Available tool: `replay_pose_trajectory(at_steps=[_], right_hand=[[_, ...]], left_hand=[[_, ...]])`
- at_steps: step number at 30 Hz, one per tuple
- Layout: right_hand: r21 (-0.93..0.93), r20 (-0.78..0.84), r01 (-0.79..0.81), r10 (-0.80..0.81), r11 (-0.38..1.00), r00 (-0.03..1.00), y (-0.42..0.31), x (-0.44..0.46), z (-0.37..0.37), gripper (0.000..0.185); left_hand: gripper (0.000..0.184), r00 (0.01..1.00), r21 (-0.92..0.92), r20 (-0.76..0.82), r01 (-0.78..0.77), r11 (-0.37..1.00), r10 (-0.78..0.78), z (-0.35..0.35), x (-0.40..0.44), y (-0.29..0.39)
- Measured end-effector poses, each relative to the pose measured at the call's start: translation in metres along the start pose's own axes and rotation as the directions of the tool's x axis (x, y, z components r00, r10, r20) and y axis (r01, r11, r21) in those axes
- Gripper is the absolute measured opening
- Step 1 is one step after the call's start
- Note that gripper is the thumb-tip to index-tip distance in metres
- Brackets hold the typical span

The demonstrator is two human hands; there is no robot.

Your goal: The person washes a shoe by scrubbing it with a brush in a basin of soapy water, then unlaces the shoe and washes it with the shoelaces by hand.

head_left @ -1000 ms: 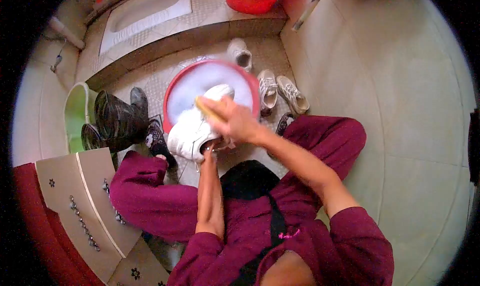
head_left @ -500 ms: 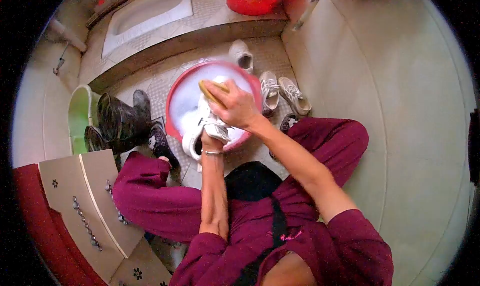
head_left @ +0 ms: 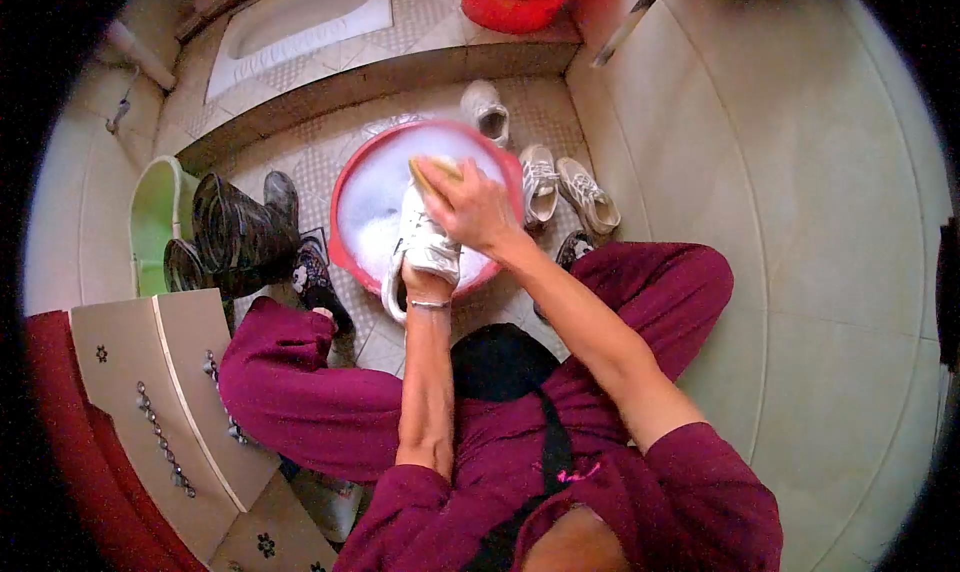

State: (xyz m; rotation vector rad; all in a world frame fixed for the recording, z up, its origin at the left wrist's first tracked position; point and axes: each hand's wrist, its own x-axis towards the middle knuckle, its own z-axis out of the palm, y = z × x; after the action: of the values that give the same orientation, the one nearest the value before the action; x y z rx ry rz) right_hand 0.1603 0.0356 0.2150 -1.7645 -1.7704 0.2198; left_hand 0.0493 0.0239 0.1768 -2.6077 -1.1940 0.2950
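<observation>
A: Looking down from head height, what to picture first?

B: A white shoe [head_left: 420,234], held over a round pink basin [head_left: 345,255] filled with white suds. Toe end pointing away from the body, laces facing up

A: And the left hand [head_left: 427,284]?

B: Slipped into the opening at the heel end, with a thin band around the wrist. Fingers hidden inside the shoe; spread or curled, cannot tell

A: And the right hand [head_left: 474,210]?

B: Wrapped around a yellow brush [head_left: 418,175], fingers closed over it, at the toe end

A: So, shoe where, compared with the fingers?

B: Around the left ones, beneath the right ones, with the brush between

A: Anything nearby?

B: Right of the basin, a pair of pale laced shoes [head_left: 588,194] side by side; to the left, dark boots [head_left: 235,237] next to a green tub [head_left: 152,217]
</observation>
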Motion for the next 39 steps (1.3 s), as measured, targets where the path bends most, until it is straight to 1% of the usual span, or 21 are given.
replay_pose_trajectory(at_steps=[1, 2, 4, 5, 8, 9, 10, 12, 13, 14, 17, 21, 22, 23, 25, 27, 28, 30, 31, 32, 39], right_hand=[[-0.046, -0.051, 0.010, -0.012, 0.999, 0.999, 0.002, 0.009, 0.002, 0.047], [-0.039, -0.052, 0.008, -0.010, 0.999, 0.999, 0.003, 0.014, 0.004, 0.047], [-0.009, -0.076, -0.059, 0.059, 0.998, 0.995, 0.005, 0.021, 0.008, 0.047], [-0.012, -0.080, -0.052, 0.050, 0.999, 0.995, 0.003, 0.013, 0.010, 0.047], [0.272, 0.009, -0.082, 0.082, 0.959, 0.997, 0.001, -0.061, 0.018, 0.050], [0.337, 0.027, -0.103, 0.100, 0.936, 0.995, 0.004, -0.070, 0.018, 0.051], [0.330, 0.002, -0.059, 0.062, 0.942, 0.998, 0.012, -0.067, 0.025, 0.050], [0.112, 0.049, -0.081, 0.075, 0.990, 0.996, 0.004, -0.039, 0.010, 0.045], [0.065, 0.017, -0.061, 0.060, 0.996, 0.998, 0.004, -0.022, 0.009, 0.044], [0.062, 0.017, -0.068, 0.067, 0.996, 0.998, 0.007, -0.006, 0.010, 0.044], [-0.068, -0.106, -0.130, 0.122, 0.989, 0.987, 0.010, 0.017, 0.011, 0.044], [0.260, -0.014, -0.062, 0.068, 0.964, 0.998, -0.006, -0.050, 0.015, 0.047], [0.298, -0.029, -0.065, 0.077, 0.952, 0.997, -0.002, -0.059, 0.019, 0.047], [0.334, -0.042, -0.070, 0.089, 0.940, 0.995, 0.004, -0.066, 0.025, 0.048], [0.169, 0.012, -0.080, 0.080, 0.982, 0.997, 0.002, -0.037, 0.019, 0.049], [0.132, -0.024, -0.014, 0.017, 0.991, 1.000, 0.002, -0.009, 0.023, 0.049], [0.108, 0.009, -0.042, 0.041, 0.993, 0.999, 0.000, 0.002, 0.025, 0.049], [0.077, 0.063, -0.076, 0.071, 0.994, 0.995, -0.008, 0.015, 0.030, 0.048], [0.083, 0.065, -0.066, 0.061, 0.994, 0.996, -0.010, 0.015, 0.032, 0.048], [0.096, 0.047, -0.096, 0.091, 0.991, 0.995, -0.014, 0.012, 0.037, 0.049], [0.376, 0.180, -0.077, 0.009, 0.924, 0.984, -0.002, -0.049, 0.029, 0.046]], left_hand=[[0.052, 0.999, -0.062, 0.030, -0.016, 0.998, 0.018, -0.010, 0.004, -0.004], [0.050, 0.996, 0.607, -0.070, 0.004, 0.795, 0.048, 0.022, 0.009, 0.001], [0.047, 0.984, -0.136, 0.174, 0.056, 0.989, -0.032, -0.003, 0.002, -0.002], [0.047, 0.988, -0.313, -0.134, 0.035, 0.949, -0.080, 0.041, 0.004, 0.001], [0.047, 0.989, -0.373, -0.074, 0.094, 0.923, -0.131, 0.044, -0.009, 0.001], [0.046, 0.996, 0.430, -0.083, 0.050, 0.901, -0.016, 0.084, -0.004, 0.010], [0.046, 0.991, 0.955, -0.090, 0.058, 0.292, 0.099, 0.124, 0.002, 0.019], [0.051, 0.994, 0.282, 0.077, -0.092, -0.955, -0.073, 0.138, -0.007, 0.025], [0.051, 0.995, 0.278, 0.067, -0.087, -0.957, -0.071, 0.115, 0.002, 0.018], [0.048, 0.997, 0.827, 0.064, -0.026, -0.562, 0.048, 0.072, 0.007, 0.012], [0.045, 0.997, 0.570, -0.061, -0.001, -0.821, -0.044, 0.074, 0.008, 0.015], [0.047, 0.986, 0.972, -0.159, 0.149, 0.183, 0.042, 0.057, -0.007, 0.004], [0.048, 0.989, 0.543, -0.143, 0.117, 0.832, -0.046, 0.052, -0.008, 0.004], [0.050, 0.993, -0.226, -0.073, 0.078, 0.971, -0.097, 0.051, -0.008, 0.006], [0.053, 0.965, -0.445, -0.206, 0.054, 0.894, -0.161, 0.074, -0.011, 0.010], [0.044, 0.987, -0.130, 0.055, 0.155, 0.979, -0.149, 0.025, -0.001, -0.001], [0.039, 0.969, -0.065, -0.223, 0.094, 0.993, -0.106, 0.041, 0.005, -0.010], [0.044, 0.914, -0.767, -0.250, 0.014, 0.642, -0.318, 0.048, 0.004, -0.014], [0.046, 0.968, -0.066, -0.214, 0.121, 0.990, -0.132, 0.033, 0.003, -0.023], [0.046, 0.966, -0.065, -0.212, 0.134, 0.989, -0.145, 0.042, 0.002, -0.024], [0.051, 0.980, -0.640, 0.000, 0.153, 0.753, -0.200, 0.068, -0.017, -0.008]])
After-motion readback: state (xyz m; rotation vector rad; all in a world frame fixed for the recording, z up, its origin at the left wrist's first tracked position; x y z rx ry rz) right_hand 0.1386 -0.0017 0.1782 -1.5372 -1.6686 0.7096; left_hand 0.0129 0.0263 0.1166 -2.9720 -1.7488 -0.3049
